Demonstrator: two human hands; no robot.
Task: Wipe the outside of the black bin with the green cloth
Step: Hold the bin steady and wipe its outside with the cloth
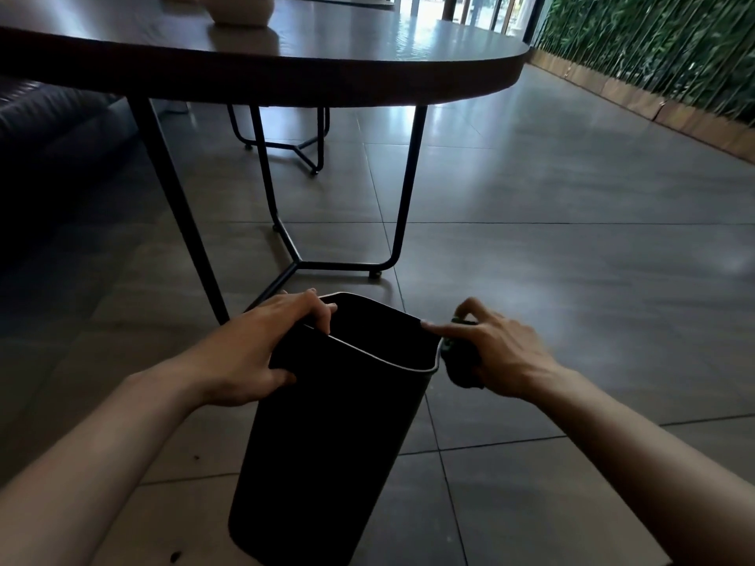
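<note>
The black bin stands tilted on the tiled floor, its open mouth facing away from me. My left hand grips the bin's left rim, fingers curled over the edge. My right hand presses a bunched green cloth against the bin's right outer side, just below the rim. Most of the cloth is hidden under the palm; it looks dark in this light.
A dark round table on thin black metal legs stands just beyond the bin. A dark sofa is at the left. A green plant wall runs along the far right. A pale pot sits on the table.
</note>
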